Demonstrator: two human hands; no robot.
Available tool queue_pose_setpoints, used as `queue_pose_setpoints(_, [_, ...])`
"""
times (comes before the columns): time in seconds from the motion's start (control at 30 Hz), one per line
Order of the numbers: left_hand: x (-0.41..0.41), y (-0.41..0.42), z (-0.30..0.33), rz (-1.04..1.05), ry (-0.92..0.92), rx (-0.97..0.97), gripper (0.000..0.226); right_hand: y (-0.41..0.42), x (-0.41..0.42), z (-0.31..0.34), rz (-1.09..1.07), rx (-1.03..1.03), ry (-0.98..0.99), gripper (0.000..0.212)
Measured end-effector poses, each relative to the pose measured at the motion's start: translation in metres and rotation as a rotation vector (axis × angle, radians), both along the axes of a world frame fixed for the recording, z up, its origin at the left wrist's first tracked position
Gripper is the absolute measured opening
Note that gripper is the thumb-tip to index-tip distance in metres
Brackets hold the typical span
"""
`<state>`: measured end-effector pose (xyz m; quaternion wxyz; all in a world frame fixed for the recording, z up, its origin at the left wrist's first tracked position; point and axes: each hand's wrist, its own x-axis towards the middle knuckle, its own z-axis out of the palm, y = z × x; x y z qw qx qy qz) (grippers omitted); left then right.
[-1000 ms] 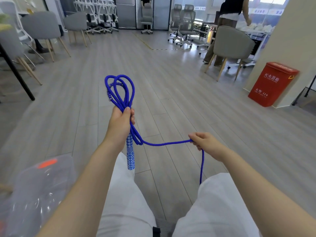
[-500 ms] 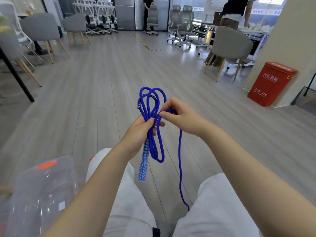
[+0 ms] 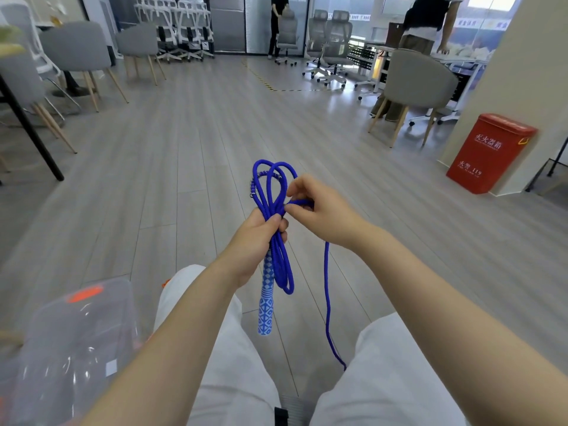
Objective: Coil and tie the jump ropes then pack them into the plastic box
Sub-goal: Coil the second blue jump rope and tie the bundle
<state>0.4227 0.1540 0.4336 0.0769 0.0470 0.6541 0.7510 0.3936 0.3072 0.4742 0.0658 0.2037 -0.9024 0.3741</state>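
Your left hand (image 3: 256,241) grips the blue jump rope (image 3: 278,229) at the waist of its coil, fingers curled round the bunched strands, with loops standing above the fist and a longer loop hanging below beside the patterned handle (image 3: 266,302). Your right hand (image 3: 319,213) pinches the running strand between thumb and fingertips, right against the bundle just above the left fist. From there the free tail (image 3: 328,302) drops between your knees.

The rope looks light, soft and floppy (the loops will likely spring apart if the grip slackens), so keep the hold at the pinched waist where all strands cross; the handle is the only stiff part and probably the surest thing to anchor against. The cord seems braided, so it should not slip much.

Against a second ago, the right hand is no longer out to the side drawing the strand taut; it is now at the coil, and one more loop hangs below. The clear plastic box (image 3: 70,358) sits low at your left.
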Motion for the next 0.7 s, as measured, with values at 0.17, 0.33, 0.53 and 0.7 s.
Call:
queue_pose_setpoints(0.17, [-0.006, -0.008, 0.002, 0.203, 0.072, -0.040, 0.017, 0.027, -0.004, -0.018, -0.055, 0.172, -0.135, 0.007])
queue_pose_setpoints(0.33, [-0.012, -0.023, 0.005, 0.296, 0.111, 0.078, 0.016, 0.054, -0.001, -0.039, -0.142, 0.191, -0.255, 0.007])
queue_pose_setpoints(0.53, [-0.014, -0.021, -0.001, 0.369, 0.111, 0.046, 0.013, 0.056, -0.001, -0.046, -0.195, 0.043, -0.326, 0.015])
queue_pose_setpoints(0.7, [-0.007, 0.000, -0.009, 0.229, 0.057, -0.157, 0.012, 0.038, -0.003, -0.025, -0.184, -0.230, -0.340, 0.018])
